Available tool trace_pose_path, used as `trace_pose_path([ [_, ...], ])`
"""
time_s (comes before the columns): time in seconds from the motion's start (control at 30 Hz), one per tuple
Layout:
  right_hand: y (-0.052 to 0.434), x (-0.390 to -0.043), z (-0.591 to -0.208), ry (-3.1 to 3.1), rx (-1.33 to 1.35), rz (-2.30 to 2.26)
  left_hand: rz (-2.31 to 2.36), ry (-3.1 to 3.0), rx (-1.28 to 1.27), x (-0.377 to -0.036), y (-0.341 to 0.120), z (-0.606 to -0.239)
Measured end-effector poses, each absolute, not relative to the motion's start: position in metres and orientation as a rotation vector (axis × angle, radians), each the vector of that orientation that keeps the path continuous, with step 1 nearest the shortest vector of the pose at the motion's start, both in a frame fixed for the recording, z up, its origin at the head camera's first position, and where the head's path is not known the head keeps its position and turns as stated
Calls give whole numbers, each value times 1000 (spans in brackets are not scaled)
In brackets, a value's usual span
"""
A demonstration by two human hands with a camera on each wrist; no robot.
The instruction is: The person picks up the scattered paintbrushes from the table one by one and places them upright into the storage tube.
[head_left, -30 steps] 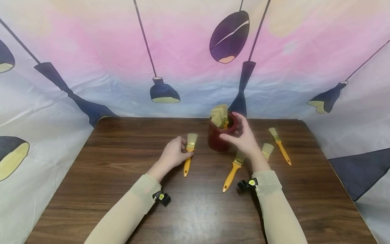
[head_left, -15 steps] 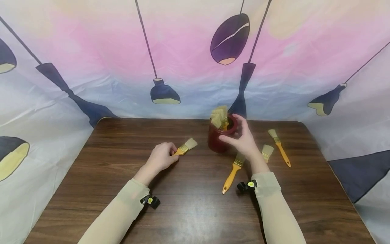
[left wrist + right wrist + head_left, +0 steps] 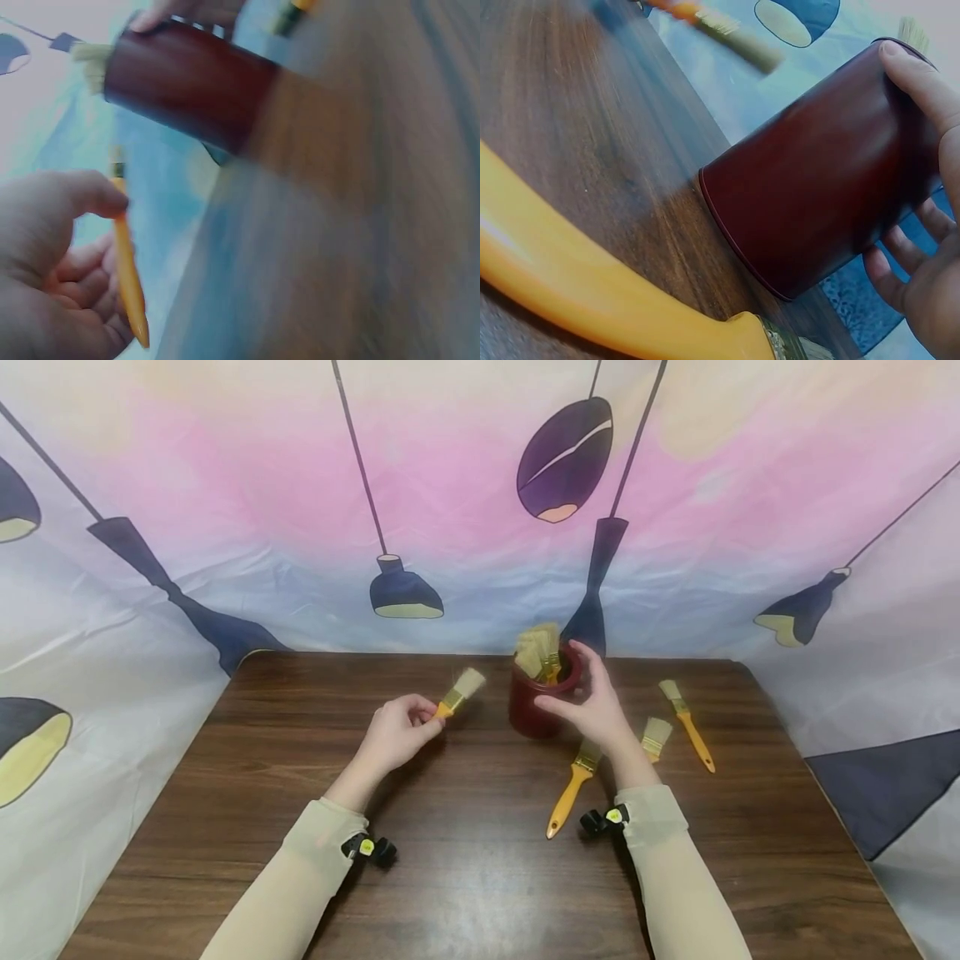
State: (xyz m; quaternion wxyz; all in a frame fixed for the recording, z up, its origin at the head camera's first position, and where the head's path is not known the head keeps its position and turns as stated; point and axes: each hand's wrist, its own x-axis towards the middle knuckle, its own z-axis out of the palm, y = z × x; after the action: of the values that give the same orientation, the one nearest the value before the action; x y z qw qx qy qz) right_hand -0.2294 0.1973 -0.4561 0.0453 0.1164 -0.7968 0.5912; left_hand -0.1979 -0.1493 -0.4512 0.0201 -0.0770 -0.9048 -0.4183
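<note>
Between the thumb and fingers of my left hand (image 3: pixel 401 731) is pinched a paintbrush (image 3: pixel 129 277) with an orange handle. Its pale bristles point up and to the right, off the table, in the head view. My right hand (image 3: pixel 598 708) holds the dark red cylindrical pot (image 3: pixel 817 172) by its right side, thumb near the rim and fingers round the far side. The pot stands upright on the table. Several paintbrushes (image 3: pixel 538 647) stand in it, bristles up; their handles are mostly hidden inside.
On the brown wooden table (image 3: pixel 300 693) lies a paintbrush (image 3: pixel 570 797) just left of my right forearm. A second paintbrush (image 3: pixel 656 737), partly hidden by that arm, and a third paintbrush (image 3: pixel 688 727) lie to its right. A printed cloth (image 3: pixel 262 485) hangs behind the table.
My left hand has picked up the paintbrush from beside the pot, drawn it left and turned it, then lifted it. My right hand stays on the pot.
</note>
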Motion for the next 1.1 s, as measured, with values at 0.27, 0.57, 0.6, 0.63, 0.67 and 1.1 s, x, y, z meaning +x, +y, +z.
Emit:
trace_pose_path([
  [0.27, 197, -229, -454, -2479, 334, 1771, -1897, -2334, -285, -204, -128, -424],
  [0.57, 197, -229, -456, -2473, 328, 1788, -2169, -1984, -346, -212, -90, -392],
  [0.6, 197, -229, -455, -2470, 329, 1789, -2186, -1944, -355, -212, -86, -389],
  [0.63, 197, -229, -455, -2467, 330, 1789, -2196, -1914, -362, -213, -81, -386],
  [0.67, 197, -229, -455, -2466, 331, 1786, -2202, -1890, -376, -214, -75, -383],
  [1.1, 195, -229, -455, -2470, 340, 1773, -1756, -2186, -607, -221, -34, -377],
])
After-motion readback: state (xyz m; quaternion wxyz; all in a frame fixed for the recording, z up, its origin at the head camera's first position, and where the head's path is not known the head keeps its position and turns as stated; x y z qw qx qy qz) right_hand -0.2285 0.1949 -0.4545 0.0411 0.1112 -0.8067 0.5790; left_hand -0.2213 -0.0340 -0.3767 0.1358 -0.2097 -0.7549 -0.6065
